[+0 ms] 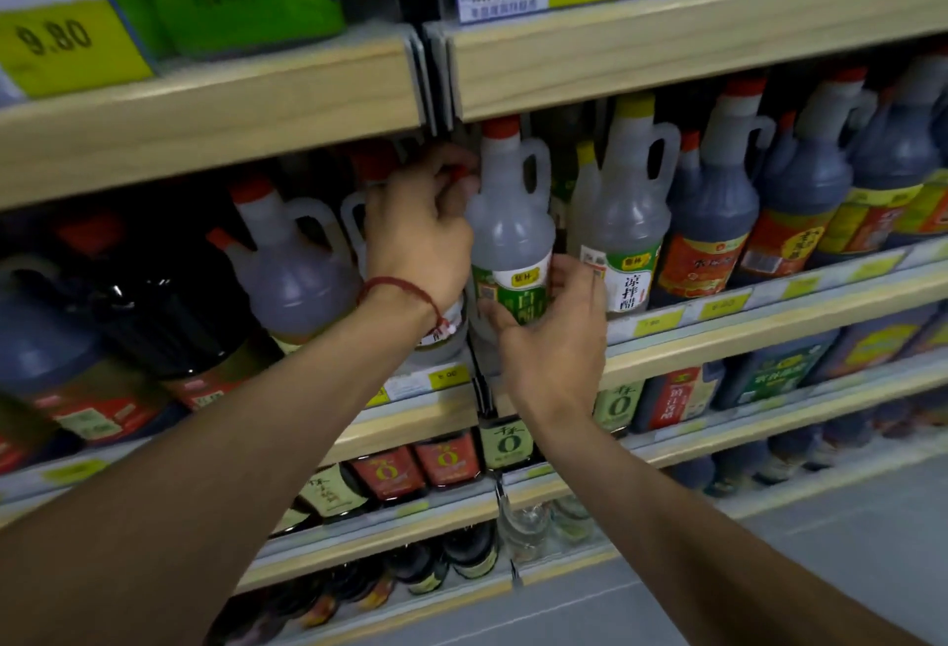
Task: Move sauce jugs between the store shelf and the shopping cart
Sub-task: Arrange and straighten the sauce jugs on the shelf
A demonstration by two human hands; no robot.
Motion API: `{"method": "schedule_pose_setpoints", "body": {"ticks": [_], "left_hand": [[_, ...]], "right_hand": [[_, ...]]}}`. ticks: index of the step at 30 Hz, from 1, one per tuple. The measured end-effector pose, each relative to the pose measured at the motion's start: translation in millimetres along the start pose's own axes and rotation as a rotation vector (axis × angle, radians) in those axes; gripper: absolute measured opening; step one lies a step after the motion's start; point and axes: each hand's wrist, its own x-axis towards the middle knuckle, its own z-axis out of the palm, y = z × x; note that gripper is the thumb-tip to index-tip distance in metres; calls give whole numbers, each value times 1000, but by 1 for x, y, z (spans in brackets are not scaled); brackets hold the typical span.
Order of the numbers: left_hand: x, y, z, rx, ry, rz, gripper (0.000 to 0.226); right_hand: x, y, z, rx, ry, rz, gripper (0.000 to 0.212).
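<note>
We hold the jug at the shelf edge: left hand curled round its neck, right hand clasping its label. Next, we judge, it must clear the neighbouring jugs.

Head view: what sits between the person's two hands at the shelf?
A translucent plastic jug with red cap and green label, with the left hand at its neck and the right hand curled round its lower body, seen in the head view.
</note>
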Motion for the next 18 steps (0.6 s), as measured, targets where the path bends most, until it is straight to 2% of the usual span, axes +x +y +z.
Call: {"method": "schedule_pose_setpoints", "body": {"ticks": [8, 18], "left_hand": [[-4, -5, 4, -190, -37, -28, 26], [-9, -13, 16, -155, -1, -17, 26]], "right_hand": [[-7, 4, -3, -60, 57, -23, 68], [-3, 11, -10, -128, 69, -62, 73]]}}
